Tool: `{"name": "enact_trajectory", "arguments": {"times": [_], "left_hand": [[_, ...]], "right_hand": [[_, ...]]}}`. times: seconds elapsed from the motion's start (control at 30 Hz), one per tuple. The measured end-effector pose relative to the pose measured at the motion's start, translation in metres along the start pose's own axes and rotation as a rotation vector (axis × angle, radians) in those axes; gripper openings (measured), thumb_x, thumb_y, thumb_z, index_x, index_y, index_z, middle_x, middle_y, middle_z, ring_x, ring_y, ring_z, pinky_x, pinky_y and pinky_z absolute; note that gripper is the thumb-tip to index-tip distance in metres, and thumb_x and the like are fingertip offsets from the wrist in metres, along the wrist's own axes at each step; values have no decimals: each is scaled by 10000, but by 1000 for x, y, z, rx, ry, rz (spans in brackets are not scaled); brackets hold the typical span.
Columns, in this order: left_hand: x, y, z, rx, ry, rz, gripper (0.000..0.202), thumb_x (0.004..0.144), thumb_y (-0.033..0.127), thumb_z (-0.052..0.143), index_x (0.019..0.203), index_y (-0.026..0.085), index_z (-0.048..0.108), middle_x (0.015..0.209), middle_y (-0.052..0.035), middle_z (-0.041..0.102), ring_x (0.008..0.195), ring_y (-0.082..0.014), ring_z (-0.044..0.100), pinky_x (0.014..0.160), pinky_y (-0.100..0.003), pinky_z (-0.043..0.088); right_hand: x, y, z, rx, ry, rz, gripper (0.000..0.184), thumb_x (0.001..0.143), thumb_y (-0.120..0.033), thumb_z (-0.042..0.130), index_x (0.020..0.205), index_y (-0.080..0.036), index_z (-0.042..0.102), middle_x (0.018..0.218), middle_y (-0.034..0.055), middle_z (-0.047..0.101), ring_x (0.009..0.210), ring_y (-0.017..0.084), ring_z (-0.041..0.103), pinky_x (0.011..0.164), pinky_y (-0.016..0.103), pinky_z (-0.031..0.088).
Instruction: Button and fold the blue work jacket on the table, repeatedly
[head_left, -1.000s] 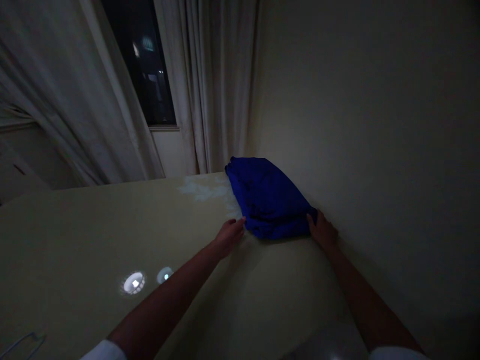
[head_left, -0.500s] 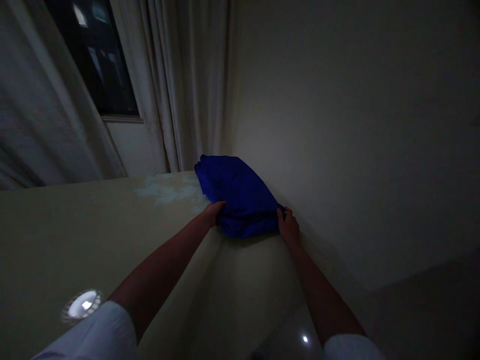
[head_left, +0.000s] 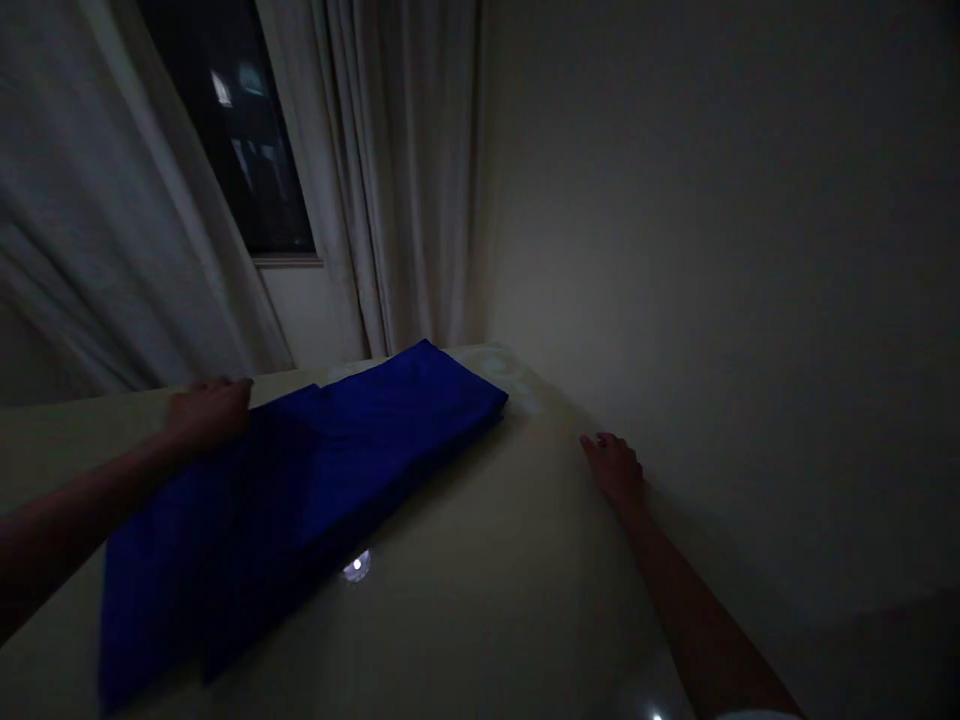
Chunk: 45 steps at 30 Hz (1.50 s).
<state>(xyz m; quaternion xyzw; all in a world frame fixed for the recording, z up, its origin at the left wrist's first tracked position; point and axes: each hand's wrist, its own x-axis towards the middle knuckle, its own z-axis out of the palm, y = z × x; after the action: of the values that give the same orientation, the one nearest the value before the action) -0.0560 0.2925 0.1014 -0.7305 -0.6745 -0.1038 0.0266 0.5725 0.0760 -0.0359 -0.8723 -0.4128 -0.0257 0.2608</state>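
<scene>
A dark blue piece of cloth point(head_left: 360, 440), possibly a garment, stretches in folded layers across the pale, glossy tabletop point(head_left: 480, 570). Its lower left part hangs toward me and splits into two flaps. At the left, my left hand point(head_left: 210, 412) is closed on the cloth's upper edge. To the right of the cloth and apart from it, my right hand point(head_left: 616, 468) is over the table near the wall. Its fingers are loosely bent, thumb side apart, with nothing visible in them.
Pale curtains point(head_left: 420, 180) hang behind the table, partly drawn from a dark window point(head_left: 232, 130). A plain wall point(head_left: 712, 250) closes off the right side. Light reflections shine on the tabletop. The room is dim.
The cloth, bunched between both hands before, has moved left and spread out longer. My left hand went left with it. My right hand has let go and shifted slightly right.
</scene>
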Motion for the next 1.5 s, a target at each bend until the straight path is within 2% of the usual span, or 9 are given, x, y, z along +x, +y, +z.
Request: {"name": "enact_trajectory", "arguments": {"times": [0.13,0.27,0.4,0.6,0.77,0.97,1.17,1.33,1.5], "left_hand": [[-52,96,26,-77,-80,400,609,941,388,618,1490,134,550,1536,-208,541,1370,-404,533,1180,-567,356],[-100,223,72,-600,-68,652,798,685,490,896,1415,293,643,1591,-158,512,1514,-448,369,1276,-634,4],[-106,275,115,-801,-23,612,747,704,303,874,1413,320,644,1632,-143,463,1580,-447,228,1253,-660,-96],[-74,224,140,-598,-52,589,655,890,108,520,1486,374,583,1679,-42,407,1607,-331,209,1295,-584,-25],[-51,132,130,-252,-26,548,775,869,61,440,1593,338,449,1717,-31,326,1613,-307,199,1298,-581,97],[-41,8,106,59,-43,344,720,824,47,446,1511,226,564,1695,-77,362,1604,-278,234,1273,-508,262],[-31,-68,95,187,-21,43,545,910,161,440,1426,161,617,1674,-120,401,1579,-350,285,1197,-582,349],[-7,-82,90,89,-59,-232,711,772,589,629,1366,202,676,1569,-207,525,1468,-540,383,1111,-680,399],[-2,-11,77,18,-15,-144,1011,862,456,631,1648,4,183,1689,-311,250,1560,-489,226,1209,-679,252]], "right_hand": [[-2,-3,-2,-142,-5,-67,585,1005,-591,440,1316,-143,652,1310,201,657,1199,351,607,993,471,470],[-4,-4,-3,-216,4,-121,585,1004,-579,445,1306,-123,655,1333,216,643,1196,359,611,989,473,478],[0,1,-1,-156,11,-128,559,994,-561,440,1277,-133,664,1317,205,661,1197,351,626,1007,468,481],[9,14,6,-39,14,-103,570,967,-577,414,1199,-138,693,1226,204,704,1130,350,661,977,475,505],[13,20,9,18,8,-116,578,949,-576,407,1198,-138,689,1226,186,710,1146,343,654,1006,467,494],[9,15,8,-35,25,-107,559,947,-580,445,1209,-148,684,1235,180,703,1143,344,652,996,463,496],[2,8,7,-96,56,-141,503,965,-540,466,1203,-153,682,1238,187,692,1146,335,641,1009,455,486],[3,6,7,-116,49,-99,491,955,-560,493,1217,-183,666,1230,159,691,1139,333,642,970,454,498],[-1,2,1,-181,15,-94,491,962,-540,502,1250,-174,656,1245,174,672,1162,342,625,948,457,503]]}}
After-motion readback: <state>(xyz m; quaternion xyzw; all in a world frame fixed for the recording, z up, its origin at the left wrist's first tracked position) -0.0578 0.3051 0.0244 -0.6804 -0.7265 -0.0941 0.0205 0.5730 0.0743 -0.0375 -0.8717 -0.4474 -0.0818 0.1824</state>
